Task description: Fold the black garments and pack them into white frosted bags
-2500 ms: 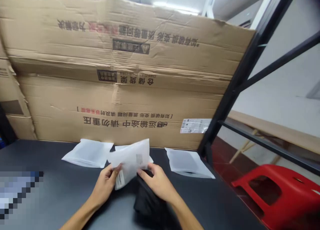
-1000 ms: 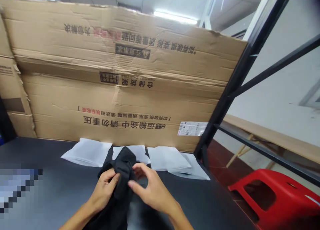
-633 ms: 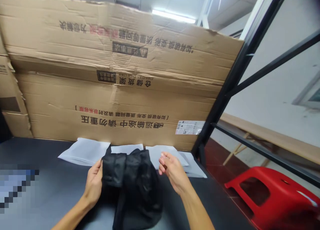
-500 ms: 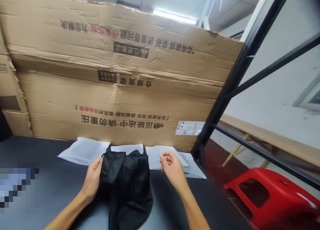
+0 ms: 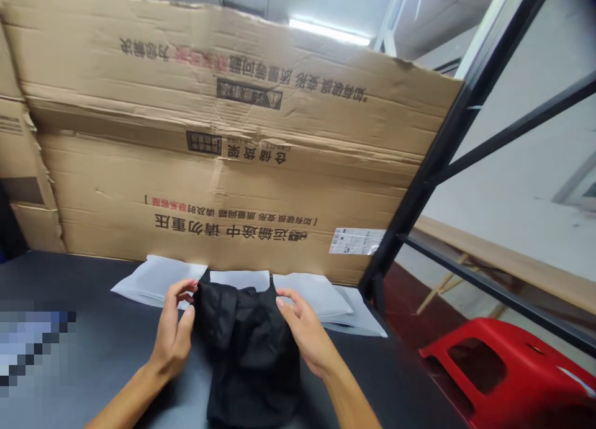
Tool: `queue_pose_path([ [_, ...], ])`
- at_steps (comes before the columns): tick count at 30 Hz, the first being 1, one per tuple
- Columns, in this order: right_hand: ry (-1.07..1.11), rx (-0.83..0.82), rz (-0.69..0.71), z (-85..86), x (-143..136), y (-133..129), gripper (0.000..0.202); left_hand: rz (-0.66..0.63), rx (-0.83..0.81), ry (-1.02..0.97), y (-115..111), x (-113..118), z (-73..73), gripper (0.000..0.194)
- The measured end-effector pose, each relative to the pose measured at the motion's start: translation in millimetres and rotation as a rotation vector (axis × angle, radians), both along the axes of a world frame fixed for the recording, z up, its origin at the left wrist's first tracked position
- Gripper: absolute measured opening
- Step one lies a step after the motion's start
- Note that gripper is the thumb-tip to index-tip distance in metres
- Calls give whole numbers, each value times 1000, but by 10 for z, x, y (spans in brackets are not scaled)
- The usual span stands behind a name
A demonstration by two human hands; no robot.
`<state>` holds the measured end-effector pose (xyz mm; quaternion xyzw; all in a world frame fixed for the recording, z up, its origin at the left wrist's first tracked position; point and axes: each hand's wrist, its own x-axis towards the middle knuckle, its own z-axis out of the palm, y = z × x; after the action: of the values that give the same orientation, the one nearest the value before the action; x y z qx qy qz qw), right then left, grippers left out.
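A crumpled piece of black cloth [image 5: 254,348] hangs in loose folds over the dark tabletop; its exact kind does not show. My right hand [image 5: 310,333] pinches its upper right edge, thumb in front and fingertips partly hidden. At the upper left corner is my left hand [image 5: 173,333], its thumb and bent fingers apart, with the fingertips at the cloth's edge. Right behind the cloth lies a small white sheet or pouch [image 5: 239,279], partly covered.
More flat white pouches [image 5: 161,280] line the back of the black table [image 5: 97,342], against a tall cardboard panel [image 5: 116,168]. A black metal post [image 5: 419,187] slants up on the right. Beyond it are a red plastic stool [image 5: 512,361] and a wooden bench [image 5: 507,264].
My right hand has moved left and taken the cloth's right edge. My left hand's fingers have spread from their hold on the left edge. The cloth is now wider and more spread out.
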<state>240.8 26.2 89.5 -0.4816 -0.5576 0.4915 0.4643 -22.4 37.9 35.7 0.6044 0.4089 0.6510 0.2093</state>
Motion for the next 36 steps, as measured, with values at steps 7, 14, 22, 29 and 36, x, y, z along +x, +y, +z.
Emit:
queue_pose_path([
  [7, -400, -99, 191, 34, 367, -50, 37, -470, 110, 950, -163, 162, 154, 25],
  [14, -1015, -3, -183, 12, 913, 98, 13, -677, -170, 750, -174, 80, 104, 27],
  [22, -1070, 155, -248, -15, 612, 90, 30, -681, -30, 816, -312, 199, 328, 38],
  [29, -798, 291, 156, 56, 131, -145, 25, -691, -51, 994, -377, 225, 388, 11],
  [36, -992, 324, 487, -59, -71, -208, 44, -832, -373, 792, -421, -116, 230, 19],
])
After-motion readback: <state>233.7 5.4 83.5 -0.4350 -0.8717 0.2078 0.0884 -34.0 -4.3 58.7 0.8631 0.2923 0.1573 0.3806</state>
